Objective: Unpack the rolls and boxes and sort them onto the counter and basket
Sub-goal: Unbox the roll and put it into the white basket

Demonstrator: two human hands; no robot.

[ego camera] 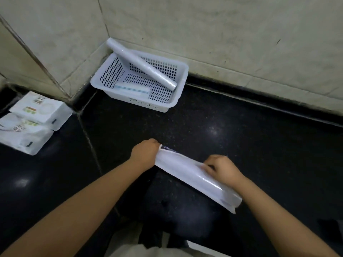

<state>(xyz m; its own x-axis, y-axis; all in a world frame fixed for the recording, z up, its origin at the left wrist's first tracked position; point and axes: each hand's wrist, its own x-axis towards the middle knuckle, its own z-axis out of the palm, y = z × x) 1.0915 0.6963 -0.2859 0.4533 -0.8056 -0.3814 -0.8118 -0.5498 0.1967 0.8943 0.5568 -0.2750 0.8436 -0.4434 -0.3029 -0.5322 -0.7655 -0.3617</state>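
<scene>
A white roll in a glossy plastic wrapper (pixel 187 173) lies slanted just above the black counter (pixel 222 127). My left hand (pixel 145 152) grips its upper-left end, and my right hand (pixel 221 168) pinches the wrapper near the middle. A white perforated basket (pixel 138 103) stands in the back corner; a bare white roll (pixel 141 64) leans across it, one end poking over the rim. A flat pack with a blue stripe (pixel 131 89) lies on the basket floor. Two white boxes (pixel 39 109) (pixel 22 133) sit on the counter at the far left.
Beige tiled walls (pixel 222 34) close the counter at the back and left, meeting in the corner behind the basket. A seam (pixel 89 138) runs through the counter left of my left arm. A white object's edge (pixel 200 247) shows at the bottom of the view.
</scene>
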